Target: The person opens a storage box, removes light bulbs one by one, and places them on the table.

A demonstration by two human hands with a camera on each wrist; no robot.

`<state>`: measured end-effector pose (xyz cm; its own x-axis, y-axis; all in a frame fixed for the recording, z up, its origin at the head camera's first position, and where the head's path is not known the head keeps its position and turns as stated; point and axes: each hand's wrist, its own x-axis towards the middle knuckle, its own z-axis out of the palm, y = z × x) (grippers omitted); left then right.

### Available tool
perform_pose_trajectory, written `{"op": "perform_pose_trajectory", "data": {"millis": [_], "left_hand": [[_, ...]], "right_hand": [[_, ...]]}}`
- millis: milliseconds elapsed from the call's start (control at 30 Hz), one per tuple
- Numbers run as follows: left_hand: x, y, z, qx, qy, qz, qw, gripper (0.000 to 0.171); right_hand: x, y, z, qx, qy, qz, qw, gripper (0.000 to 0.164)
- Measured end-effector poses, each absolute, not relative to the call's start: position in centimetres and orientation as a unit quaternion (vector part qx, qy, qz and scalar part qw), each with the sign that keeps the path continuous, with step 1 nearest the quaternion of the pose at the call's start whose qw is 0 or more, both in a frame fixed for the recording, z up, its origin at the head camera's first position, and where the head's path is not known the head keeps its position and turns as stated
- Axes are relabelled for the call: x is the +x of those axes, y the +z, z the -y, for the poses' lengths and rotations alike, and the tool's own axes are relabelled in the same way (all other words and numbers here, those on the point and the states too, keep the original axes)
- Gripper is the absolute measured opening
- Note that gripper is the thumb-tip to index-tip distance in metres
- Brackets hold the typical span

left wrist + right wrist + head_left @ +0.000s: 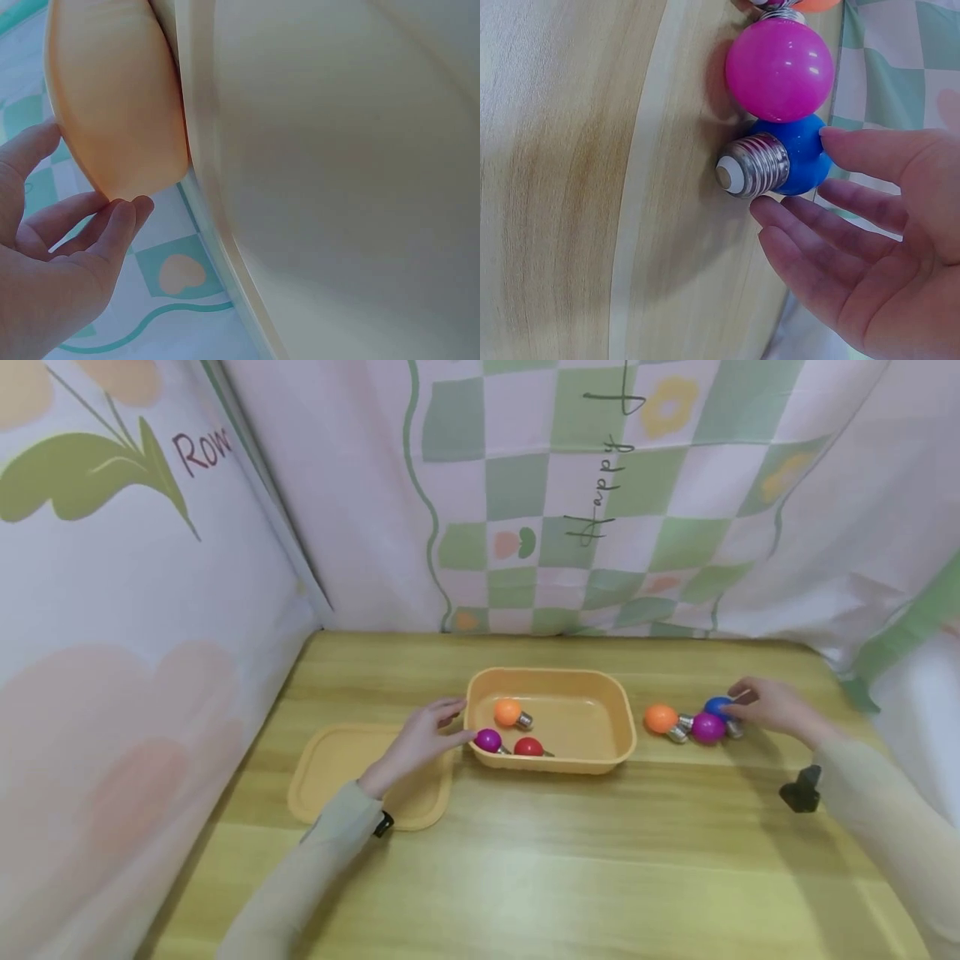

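Observation:
My left hand [416,743] is at the left end of an orange plastic box [558,765], its fingertips touching the box's wall and rim, as the left wrist view also shows. Inside lie an orange bulb [507,712], a purple bulb [488,741] and a red bulb [529,747]. To the right of the box, my right hand [776,706] reaches a blue bulb [806,154] on the table. Its thumb tip touches the blue glass, and the other fingers are spread loosely beside it. Against the blue bulb sits a purple bulb [780,69], its screw base pointing away.
An orange bulb [661,719] lies left of the purple one, with metal screw bases between them. The flat orange lid [315,777] rests on the wooden table [525,877], partly under my left arm. Patterned cloth [570,485] hangs behind the table.

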<state>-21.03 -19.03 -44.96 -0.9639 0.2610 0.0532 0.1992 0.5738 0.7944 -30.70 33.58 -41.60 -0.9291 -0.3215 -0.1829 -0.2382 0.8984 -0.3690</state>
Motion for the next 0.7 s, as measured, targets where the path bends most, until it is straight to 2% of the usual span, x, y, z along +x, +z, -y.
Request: {"op": "perform_pose_trajectory", "data": {"millis": [467,700], "left_hand": [[-21.8,-44.3,18.7,0.135,0.443,-0.886,0.041,0.065],[-21.0,-44.4,19.1,0.13,0.45,-0.883,0.042,0.065]], "right_hand": [[-29.9,-40.2,-33.7,-0.154,-0.159,-0.97,0.104,0.049],[-30.1,-39.0,-32.1,-0.177,-0.148,-0.971,0.069,0.046]]}}
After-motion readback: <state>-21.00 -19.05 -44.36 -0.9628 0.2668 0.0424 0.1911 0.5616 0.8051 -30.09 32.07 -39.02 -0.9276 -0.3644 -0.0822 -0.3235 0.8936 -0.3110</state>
